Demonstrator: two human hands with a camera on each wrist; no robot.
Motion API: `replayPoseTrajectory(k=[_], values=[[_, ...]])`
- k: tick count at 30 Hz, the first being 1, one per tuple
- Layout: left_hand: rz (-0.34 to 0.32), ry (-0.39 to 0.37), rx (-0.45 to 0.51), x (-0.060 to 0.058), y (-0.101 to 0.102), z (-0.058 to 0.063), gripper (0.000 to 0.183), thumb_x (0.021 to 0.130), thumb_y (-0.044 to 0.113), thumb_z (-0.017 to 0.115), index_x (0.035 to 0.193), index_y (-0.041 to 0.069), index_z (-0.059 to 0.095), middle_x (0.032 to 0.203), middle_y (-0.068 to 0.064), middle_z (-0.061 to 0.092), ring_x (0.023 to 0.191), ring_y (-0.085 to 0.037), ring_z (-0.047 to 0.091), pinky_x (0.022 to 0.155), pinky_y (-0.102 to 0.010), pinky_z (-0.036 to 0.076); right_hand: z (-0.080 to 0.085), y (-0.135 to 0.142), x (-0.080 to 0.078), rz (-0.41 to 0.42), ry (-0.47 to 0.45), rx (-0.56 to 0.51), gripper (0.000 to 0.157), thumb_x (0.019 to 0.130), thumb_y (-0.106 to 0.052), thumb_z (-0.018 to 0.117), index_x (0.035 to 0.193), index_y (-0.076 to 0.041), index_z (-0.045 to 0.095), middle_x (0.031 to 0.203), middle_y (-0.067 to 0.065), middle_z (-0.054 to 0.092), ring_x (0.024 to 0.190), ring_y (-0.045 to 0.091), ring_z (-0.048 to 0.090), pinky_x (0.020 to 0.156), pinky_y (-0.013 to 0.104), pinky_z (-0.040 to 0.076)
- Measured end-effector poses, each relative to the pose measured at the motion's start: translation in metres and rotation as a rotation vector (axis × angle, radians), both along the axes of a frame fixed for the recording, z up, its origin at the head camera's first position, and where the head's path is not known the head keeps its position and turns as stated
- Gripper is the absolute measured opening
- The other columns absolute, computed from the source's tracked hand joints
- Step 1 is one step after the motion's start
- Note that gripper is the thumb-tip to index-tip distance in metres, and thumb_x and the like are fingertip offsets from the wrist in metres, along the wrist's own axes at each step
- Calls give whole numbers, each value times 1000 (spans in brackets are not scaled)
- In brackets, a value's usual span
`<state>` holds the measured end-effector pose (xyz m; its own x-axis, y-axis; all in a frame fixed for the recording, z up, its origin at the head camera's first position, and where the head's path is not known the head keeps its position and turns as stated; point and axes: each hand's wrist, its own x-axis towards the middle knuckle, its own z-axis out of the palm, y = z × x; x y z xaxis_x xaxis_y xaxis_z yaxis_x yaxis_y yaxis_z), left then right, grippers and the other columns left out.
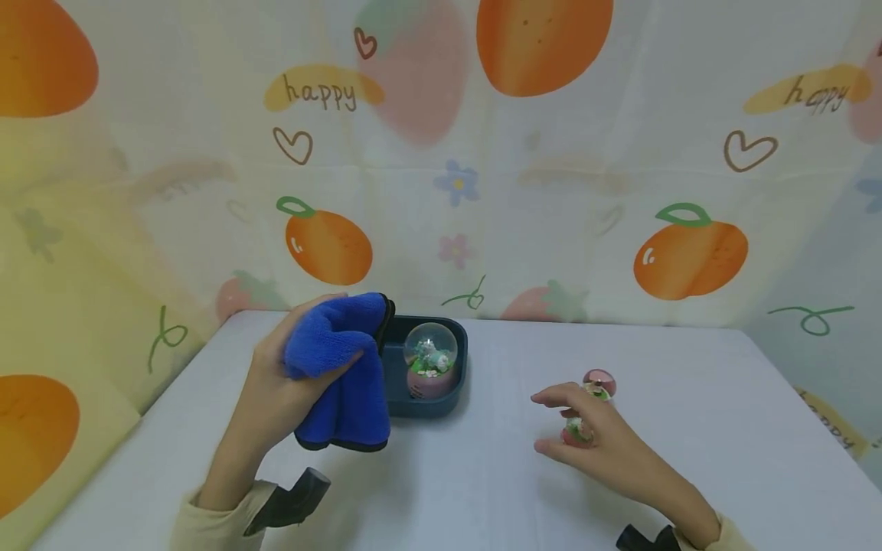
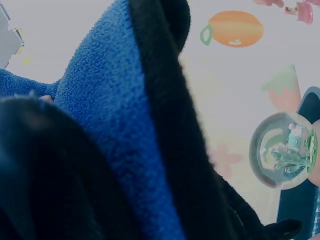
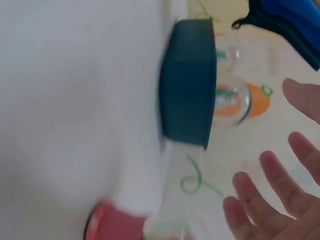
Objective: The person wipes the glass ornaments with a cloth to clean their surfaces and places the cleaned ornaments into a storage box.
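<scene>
My left hand (image 1: 276,383) grips a folded blue towel (image 1: 351,383) with black edging, held above the left part of a dark blue tray (image 1: 427,409). In that tray a snow globe (image 1: 432,363) with a pink base and small figures stands upright. A second clear dome (image 3: 227,52) shows over the tray rim in the right wrist view; the towel covers that side in the head view. My right hand (image 1: 599,440) has its fingers spread and holds nothing. Close behind it are pink-and-green ornaments (image 1: 577,435), partly hidden by the hand.
A white table (image 1: 482,490) carries everything. Behind it hangs a curtain (image 1: 413,191) printed with oranges, strawberries and flowers. In the right wrist view a blurred red-based globe (image 3: 117,222) lies low in the picture.
</scene>
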<state>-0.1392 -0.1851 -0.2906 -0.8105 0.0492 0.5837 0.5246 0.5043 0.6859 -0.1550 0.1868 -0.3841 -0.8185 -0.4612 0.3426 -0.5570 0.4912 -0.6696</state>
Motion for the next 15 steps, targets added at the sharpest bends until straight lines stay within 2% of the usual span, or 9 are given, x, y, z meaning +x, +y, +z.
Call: replayPoseTrajectory(k=[4,5,6,12,15], values=[[6,-13,-18,0,1,-1,59,84,4,76,137,22,56,126,11,64,108,-5,63,88,-24,52,-2,15,-5,10,68,87,46,85,-28,79,125,-24,57,123,-9,60,96,5,58,79,28,53],[6,-14,-20,0,1,-1,60,84,4,76,137,22,56,126,12,64,108,-5,63,89,-23,52,-3,17,-6,11,82,109,46,85,-28,79,125,-23,57,123,-9,60,98,3,57,81,28,53],[5,-14,-21,0,1,-2,60,84,4,76,137,22,56,126,11,64,109,-5,63,89,-23,52,-3,20,-8,20,76,115,46,85,-28,79,125,-22,57,122,-7,59,94,4,58,79,27,52],[-12,-10,-32,-1,3,-3,60,83,3,77,137,21,56,128,8,64,109,-5,62,90,-24,51,-7,32,-14,57,58,160,48,85,-30,79,126,-16,58,119,-2,63,97,6,58,85,22,49],[-29,-13,-37,-1,4,-5,60,84,3,76,137,21,56,129,3,65,109,-3,62,91,-35,54,-11,37,-19,87,31,181,51,85,-31,79,127,-12,58,116,-1,64,101,8,58,88,20,48]])
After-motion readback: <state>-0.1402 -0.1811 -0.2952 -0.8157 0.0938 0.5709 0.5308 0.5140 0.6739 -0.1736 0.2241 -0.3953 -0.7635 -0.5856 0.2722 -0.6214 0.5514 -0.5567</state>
